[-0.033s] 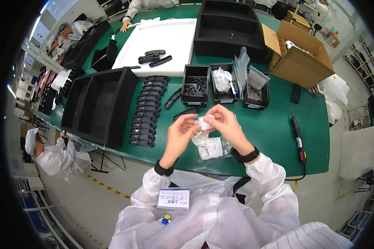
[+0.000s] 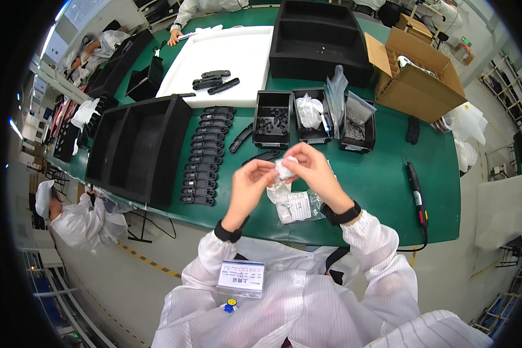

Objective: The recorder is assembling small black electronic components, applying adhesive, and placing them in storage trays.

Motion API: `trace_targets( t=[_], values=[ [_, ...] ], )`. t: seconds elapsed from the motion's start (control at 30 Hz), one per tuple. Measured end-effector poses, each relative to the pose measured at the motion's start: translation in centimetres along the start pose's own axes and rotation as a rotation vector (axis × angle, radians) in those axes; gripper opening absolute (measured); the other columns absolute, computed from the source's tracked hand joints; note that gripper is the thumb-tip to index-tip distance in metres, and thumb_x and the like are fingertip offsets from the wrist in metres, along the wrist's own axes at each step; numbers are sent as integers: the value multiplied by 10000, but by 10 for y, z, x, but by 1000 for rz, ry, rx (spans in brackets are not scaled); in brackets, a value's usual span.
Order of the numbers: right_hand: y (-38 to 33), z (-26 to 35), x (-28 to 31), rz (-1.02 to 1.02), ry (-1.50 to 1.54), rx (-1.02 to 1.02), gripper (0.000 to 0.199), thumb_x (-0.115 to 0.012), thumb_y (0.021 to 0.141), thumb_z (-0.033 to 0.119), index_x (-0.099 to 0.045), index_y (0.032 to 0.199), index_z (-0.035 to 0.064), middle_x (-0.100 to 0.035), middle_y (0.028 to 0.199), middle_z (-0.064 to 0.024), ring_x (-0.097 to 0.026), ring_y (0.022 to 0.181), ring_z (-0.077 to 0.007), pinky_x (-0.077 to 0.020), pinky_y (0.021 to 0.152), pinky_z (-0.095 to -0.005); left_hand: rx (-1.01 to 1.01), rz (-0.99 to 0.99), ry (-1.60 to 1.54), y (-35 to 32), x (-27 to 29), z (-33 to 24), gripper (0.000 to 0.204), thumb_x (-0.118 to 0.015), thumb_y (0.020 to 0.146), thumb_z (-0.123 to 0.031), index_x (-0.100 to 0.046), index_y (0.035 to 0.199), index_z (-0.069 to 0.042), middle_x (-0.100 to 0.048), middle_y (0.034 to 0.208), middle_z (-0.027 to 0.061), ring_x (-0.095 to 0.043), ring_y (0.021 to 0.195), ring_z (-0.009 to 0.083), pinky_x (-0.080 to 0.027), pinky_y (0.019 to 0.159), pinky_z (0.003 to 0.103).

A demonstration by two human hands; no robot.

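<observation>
My left hand (image 2: 250, 184) and my right hand (image 2: 314, 171) meet above the near edge of the green table (image 2: 383, 191). Both pinch a small clear plastic bag (image 2: 284, 167) with something white in it. Right under them a larger clear bag with a white label (image 2: 298, 206) lies on the table. To the left runs a column of several black moulded parts (image 2: 206, 153). Just beyond my hands stand three small black bins: one with black pieces (image 2: 272, 120), one with a white bag (image 2: 309, 114), one with small metal parts (image 2: 356, 126).
A black compartment tray (image 2: 138, 148) stands at the left. Farther back are a white tray (image 2: 226, 52), a big black tray (image 2: 319, 37) and an open cardboard box (image 2: 417, 75). An electric screwdriver (image 2: 416, 191) lies at the right. Other people (image 2: 75, 220) work nearby.
</observation>
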State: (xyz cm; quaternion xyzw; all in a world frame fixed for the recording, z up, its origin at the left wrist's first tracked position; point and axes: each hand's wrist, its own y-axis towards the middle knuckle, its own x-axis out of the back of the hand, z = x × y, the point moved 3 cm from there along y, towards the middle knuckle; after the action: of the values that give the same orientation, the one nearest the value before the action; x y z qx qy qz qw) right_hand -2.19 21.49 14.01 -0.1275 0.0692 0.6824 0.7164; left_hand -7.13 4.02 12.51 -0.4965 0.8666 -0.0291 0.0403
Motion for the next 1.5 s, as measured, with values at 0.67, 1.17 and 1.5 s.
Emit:
trace_targets(
  t=[0.67,1.17,1.5],
  values=[
    [68,-1,38,11,128,-295,190,-662,927,245,-575,1000,93,-503,710,48,-449,585,-48,-341,516,-213,-75,-48,231,123,32,22,100,-661,924,-77,-651,943,20,-651,761,10,-573,639,57,-451,586,202],
    [74,0,65,-149,318,-73,159,-669,905,54,-513,925,77,-587,795,-31,-563,675,-106,-430,552,-247,-398,-224,602,110,18,15,271,-761,796,-69,-618,1017,-5,-615,913,92,-585,821,197,-477,737,306],
    [55,20,72,-231,327,9,160,-671,907,62,-512,929,67,-585,766,-36,-556,652,-109,-433,555,-246,-545,460,962,-42,-56,44,607,-818,741,-207,-538,1244,-17,-562,1124,149,-531,1107,341,-410,972,407]
  ],
)
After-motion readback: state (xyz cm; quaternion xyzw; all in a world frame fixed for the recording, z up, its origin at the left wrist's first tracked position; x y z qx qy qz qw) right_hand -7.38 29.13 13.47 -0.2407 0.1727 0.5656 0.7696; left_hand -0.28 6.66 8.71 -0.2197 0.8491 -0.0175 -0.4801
